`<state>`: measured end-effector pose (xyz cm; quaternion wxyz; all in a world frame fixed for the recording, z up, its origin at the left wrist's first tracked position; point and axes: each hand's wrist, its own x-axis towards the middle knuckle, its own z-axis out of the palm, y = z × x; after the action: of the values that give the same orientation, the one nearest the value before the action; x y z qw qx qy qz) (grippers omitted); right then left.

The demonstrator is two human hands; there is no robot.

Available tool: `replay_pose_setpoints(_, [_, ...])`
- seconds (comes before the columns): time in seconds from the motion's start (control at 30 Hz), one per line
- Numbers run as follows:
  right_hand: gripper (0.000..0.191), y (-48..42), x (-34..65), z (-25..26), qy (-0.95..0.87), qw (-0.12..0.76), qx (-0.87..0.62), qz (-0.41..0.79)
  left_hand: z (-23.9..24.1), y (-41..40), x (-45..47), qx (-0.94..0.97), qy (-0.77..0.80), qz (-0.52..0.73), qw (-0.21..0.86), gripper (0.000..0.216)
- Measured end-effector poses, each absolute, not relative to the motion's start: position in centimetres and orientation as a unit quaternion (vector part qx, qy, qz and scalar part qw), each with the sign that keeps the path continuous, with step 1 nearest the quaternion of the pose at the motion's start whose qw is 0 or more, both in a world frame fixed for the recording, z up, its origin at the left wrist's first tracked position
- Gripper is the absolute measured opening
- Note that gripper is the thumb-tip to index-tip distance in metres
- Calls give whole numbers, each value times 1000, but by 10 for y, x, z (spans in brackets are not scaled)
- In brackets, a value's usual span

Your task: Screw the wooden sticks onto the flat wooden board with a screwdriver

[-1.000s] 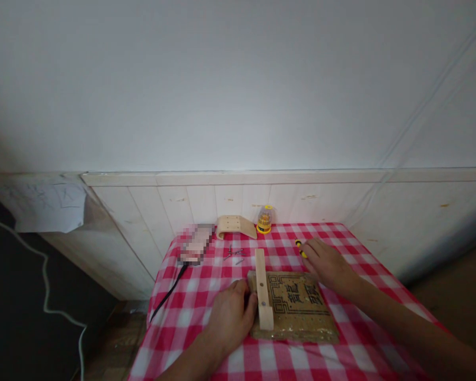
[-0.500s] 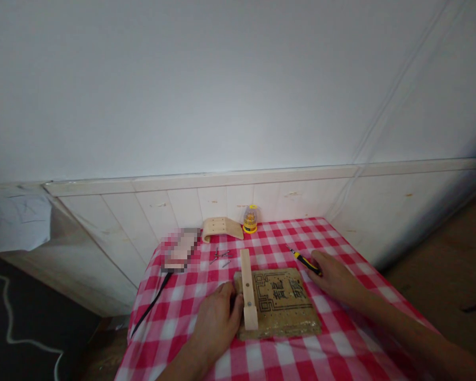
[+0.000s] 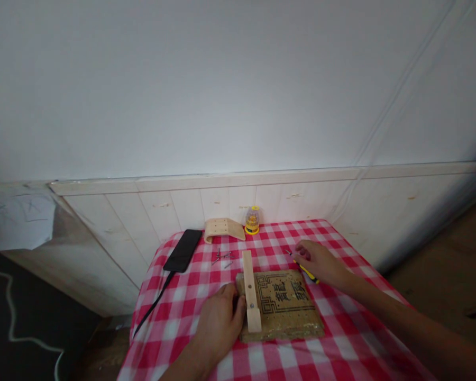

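Note:
My left hand is closed at the left edge of a light wooden bar, its thumb against the bar's lower half. The bar has a dark hole and, lower down, what looks like a screw head. It rests across the left side of a flat brown block printed with dark characters. Past the block's far right corner, my right hand has its fingers curled over a yellow and black screwdriver. Its fingertips are near the front of the handle, and the metal tip points away to the left.
Several loose screws lie beyond the bar. A bent wooden piece and a clear-topped yellow bit case stand by the wall. A black phone with a cable lies left on the checked tablecloth.
My right hand has moved forward and left along the screwdriver, from the handle's rear to its front. The screwdriver has shifted slightly. My left hand stays at the bar.

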<state>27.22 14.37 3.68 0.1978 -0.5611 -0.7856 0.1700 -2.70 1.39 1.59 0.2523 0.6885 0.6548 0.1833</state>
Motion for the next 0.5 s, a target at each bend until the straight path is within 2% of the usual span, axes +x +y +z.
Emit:
replay_pose_setpoints(0.13, [13,149,251,44,-795,201,-547,169,17,14,-28,689,653,185,255,24])
replay_pose_setpoints(0.37, [16,162,203,54,-820,195,-504,187,18,13,-27,691,652,188,248,25])
replay_pose_setpoints(0.5, [16,169,187,48,-830,194,-486,194,25,19,-34,695,679,179,156,29])
